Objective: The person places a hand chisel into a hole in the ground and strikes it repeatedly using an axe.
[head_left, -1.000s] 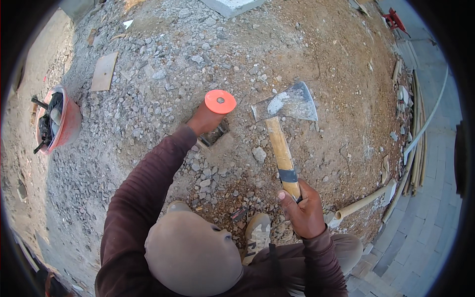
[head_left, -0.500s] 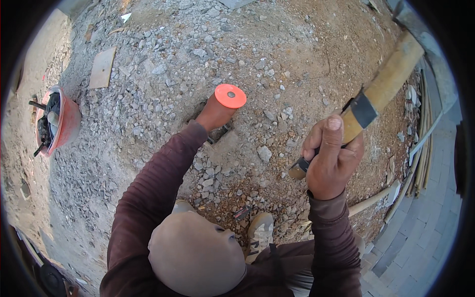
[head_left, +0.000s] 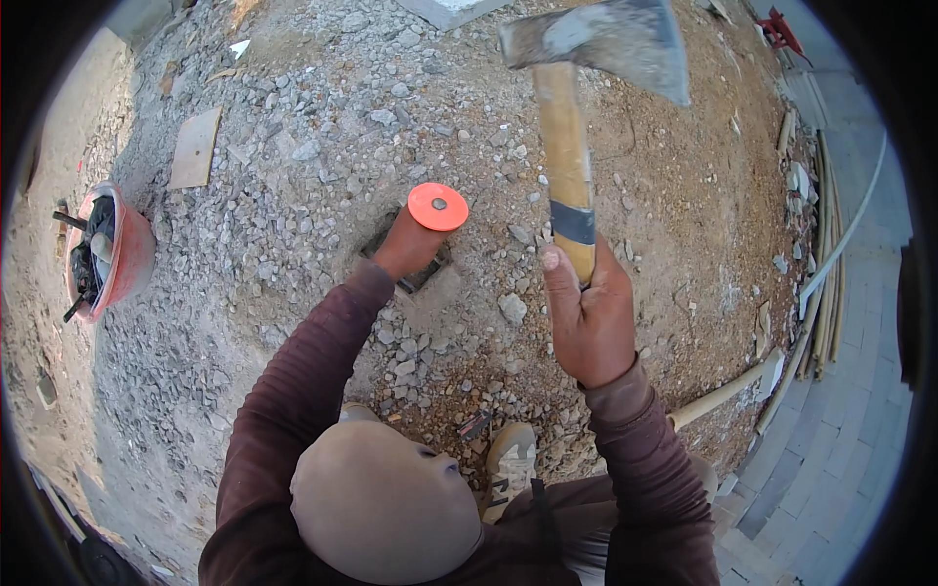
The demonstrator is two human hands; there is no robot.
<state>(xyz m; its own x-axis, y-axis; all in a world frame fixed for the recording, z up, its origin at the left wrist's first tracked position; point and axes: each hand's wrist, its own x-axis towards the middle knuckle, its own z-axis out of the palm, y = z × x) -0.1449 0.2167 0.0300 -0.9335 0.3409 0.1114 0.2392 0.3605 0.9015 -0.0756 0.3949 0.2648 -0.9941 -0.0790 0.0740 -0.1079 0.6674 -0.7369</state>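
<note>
- The orange disc [head_left: 424, 217], with a metal stud [head_left: 439, 204] at its centre, sits atop the left hand [head_left: 412, 246], just over a small hole [head_left: 426, 277] in the rubble [head_left: 293, 176].
- The left hand is clenched beneath the disc; whatever it grips is hidden, perhaps a chisel shaft.
- The right hand [head_left: 596, 327] grasps the axe [head_left: 565, 137] low on its handle, below the dark tape [head_left: 573, 223], thumb laid along the wood.
- The axe head hangs up and to the right of the disc, well apart from it, blunt end to the left, sharp edge to the right.
- For a sound blow, I would meet the stud squarely with the blunt end, edge turned away from the left arm.
- Knuckles are best kept wholly under the disc, wrist firm, so a glancing hit spends itself on the rim.
- Near the hole lie loose stones that could roll; a shoe [head_left: 510, 469] stands close on the body's side, worth minding on a miss.
- Farther left are a flat board [head_left: 196, 147] and a red bucket [head_left: 134, 249] holding dark items.
- To the right lie a pale tube [head_left: 718, 396], thin poles [head_left: 826, 264] and grey paving [head_left: 811, 430], all outside the working spot.
</note>
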